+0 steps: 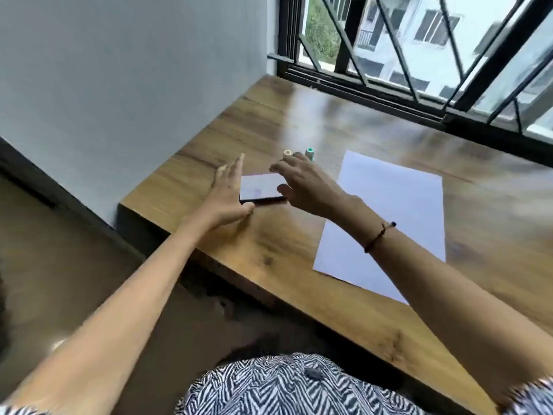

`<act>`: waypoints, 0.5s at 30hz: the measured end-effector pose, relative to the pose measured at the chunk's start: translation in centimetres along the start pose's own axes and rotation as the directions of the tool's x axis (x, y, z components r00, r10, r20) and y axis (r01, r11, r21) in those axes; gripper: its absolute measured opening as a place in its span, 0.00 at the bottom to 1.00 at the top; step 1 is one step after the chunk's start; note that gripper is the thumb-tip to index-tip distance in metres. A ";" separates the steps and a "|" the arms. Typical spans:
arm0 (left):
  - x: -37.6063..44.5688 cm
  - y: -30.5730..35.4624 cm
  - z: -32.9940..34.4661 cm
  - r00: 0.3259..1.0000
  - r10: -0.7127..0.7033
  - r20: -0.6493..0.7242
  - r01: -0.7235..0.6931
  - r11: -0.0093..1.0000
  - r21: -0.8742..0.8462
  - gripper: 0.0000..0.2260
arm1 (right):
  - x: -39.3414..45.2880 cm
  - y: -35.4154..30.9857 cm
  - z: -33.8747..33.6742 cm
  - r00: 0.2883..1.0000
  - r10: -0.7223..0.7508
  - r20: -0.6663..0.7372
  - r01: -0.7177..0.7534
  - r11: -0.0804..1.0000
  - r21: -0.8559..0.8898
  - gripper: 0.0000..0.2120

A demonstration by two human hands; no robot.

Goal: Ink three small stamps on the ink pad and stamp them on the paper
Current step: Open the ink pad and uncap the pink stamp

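Note:
A flat ink pad (259, 186) with a pale top and dark rim lies on the wooden table (299, 250) near its left corner. My left hand (229, 191) rests open at the pad's left edge, fingers straight. My right hand (302, 185) hovers over the pad's right side with fingers spread, holding nothing. Just beyond my right fingers stand two small stamps, a cream one (288, 153) and a teal one (310, 153). A third stamp is not visible. A white sheet of paper (386, 217) lies to the right; my right forearm crosses its near left part.
A grey wall borders the table's left side. A window with black bars (419, 55) runs along the far edge. The table's front edge drops to a brown floor at the left.

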State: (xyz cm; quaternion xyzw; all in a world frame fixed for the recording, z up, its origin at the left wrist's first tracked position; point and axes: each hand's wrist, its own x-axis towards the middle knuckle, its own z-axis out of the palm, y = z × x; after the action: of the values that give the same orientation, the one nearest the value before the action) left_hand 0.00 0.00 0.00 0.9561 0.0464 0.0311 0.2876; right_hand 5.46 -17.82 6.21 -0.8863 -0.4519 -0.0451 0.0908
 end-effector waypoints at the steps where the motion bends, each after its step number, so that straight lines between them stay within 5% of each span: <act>1: 0.0 -0.2 -0.2 0.999 -0.036 0.039 0.037 0.999 -0.016 0.45 | 1.3 -0.4 0.6 0.996 -0.011 0.093 0.016 0.998 -0.057 0.15; 5: -0.1 -0.8 -0.6 0.997 -0.071 0.036 0.075 0.989 -0.125 0.45 | 4.7 -1.7 1.5 0.955 -0.045 0.294 0.096 0.982 -0.160 0.13; 15: -2.2 -1.5 -0.4 0.999 -0.032 -0.034 0.026 0.985 -0.168 0.44 | 6.1 -1.6 1.3 0.869 -0.170 0.465 0.292 0.934 -0.205 0.17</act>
State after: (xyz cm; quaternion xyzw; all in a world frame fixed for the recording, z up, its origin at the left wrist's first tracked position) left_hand -2.36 1.28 -0.55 0.9270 0.0630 0.0484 0.3664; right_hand 7.73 -11.76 6.08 -0.8163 -0.5538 0.0849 -0.1405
